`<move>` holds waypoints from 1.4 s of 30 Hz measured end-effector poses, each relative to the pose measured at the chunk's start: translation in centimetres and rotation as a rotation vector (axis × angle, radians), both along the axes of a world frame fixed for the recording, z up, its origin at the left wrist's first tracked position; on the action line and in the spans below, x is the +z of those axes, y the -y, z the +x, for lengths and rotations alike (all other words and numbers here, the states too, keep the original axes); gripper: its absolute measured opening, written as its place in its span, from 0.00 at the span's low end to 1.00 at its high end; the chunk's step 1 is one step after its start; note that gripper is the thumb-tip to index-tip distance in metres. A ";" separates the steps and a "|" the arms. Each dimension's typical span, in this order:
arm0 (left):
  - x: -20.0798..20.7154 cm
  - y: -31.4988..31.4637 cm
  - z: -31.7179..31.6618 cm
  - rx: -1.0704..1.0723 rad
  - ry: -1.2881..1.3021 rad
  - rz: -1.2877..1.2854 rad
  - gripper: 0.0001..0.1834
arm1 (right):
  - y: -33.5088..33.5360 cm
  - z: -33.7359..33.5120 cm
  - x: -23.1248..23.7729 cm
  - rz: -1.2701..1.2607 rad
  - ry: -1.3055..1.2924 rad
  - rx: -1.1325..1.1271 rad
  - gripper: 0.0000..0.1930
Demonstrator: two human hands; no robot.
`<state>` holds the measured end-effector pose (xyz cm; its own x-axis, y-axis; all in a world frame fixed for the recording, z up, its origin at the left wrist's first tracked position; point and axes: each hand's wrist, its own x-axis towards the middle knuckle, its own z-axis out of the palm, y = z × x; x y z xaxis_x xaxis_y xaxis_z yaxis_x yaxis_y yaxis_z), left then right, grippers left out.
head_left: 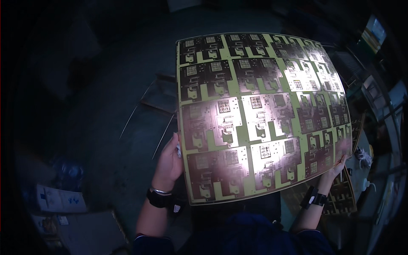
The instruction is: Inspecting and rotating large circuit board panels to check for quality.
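A large panel (259, 114) of repeated circuit patterns is held up in front of the camera, filling the centre and right of the view. Its face is divided into a grid of like cells, dark and copper-coloured, parted by yellow-green strips. Glare is seen across the middle cells.

The left hand (169, 161) is closed on the panel's left edge, low down, with the thumb lying on the front face and the fingers hidden behind. A small white item is seen at the thumb; its kind cannot be told. A black band and a thin metal bangle (160, 192) are worn on that wrist.

The right hand (338, 166) is set at the panel's lower right corner. Only fingertips are seen at the edge, so the grip is taken to be on the panel, though how far the hand is closed cannot be told. A black strap (315, 197) is worn on that forearm.

Further panels of the same kind (342, 197) are seen lying below the right forearm. At the left, in shadow, a dark floor (106, 127) and thin rods (163, 136) are noted, with pale boxes (59, 199) at the lower left.
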<state>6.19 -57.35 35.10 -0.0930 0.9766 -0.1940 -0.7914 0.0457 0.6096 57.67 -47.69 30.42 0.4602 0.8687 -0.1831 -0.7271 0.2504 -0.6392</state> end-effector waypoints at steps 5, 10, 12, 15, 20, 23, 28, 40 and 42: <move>-1.7 1.8 1.5 0.067 -0.229 -0.272 0.11 | -0.3 0.4 0.8 0.084 0.044 -0.160 0.20; -1.4 1.3 4.7 0.410 -0.410 -0.215 0.08 | -0.1 1.6 0.1 0.404 -0.107 0.228 0.15; -1.8 1.3 5.1 0.448 -0.439 -0.229 0.09 | 0.1 1.4 0.1 0.306 -0.159 0.185 0.13; -1.8 0.7 5.9 0.474 -0.458 -0.202 0.09 | 0.5 2.4 -0.1 0.296 -0.108 0.247 0.12; -2.5 0.5 6.3 0.547 -0.520 -0.231 0.09 | 1.1 4.8 -0.9 0.162 0.066 0.163 0.15; -2.5 1.0 6.2 0.560 -0.568 -0.238 0.09 | 1.5 2.4 2.3 0.097 0.150 0.207 0.08; -1.9 0.7 7.1 0.557 -0.617 -0.245 0.11 | 1.6 2.7 3.1 0.077 0.232 0.226 0.08; -1.1 0.2 7.7 0.587 -0.670 -0.315 0.10 | 1.5 3.1 2.6 0.039 0.228 0.247 0.11; -0.8 0.3 7.6 0.577 -0.685 -0.353 0.10 | 1.5 3.4 2.7 0.061 0.186 0.236 0.10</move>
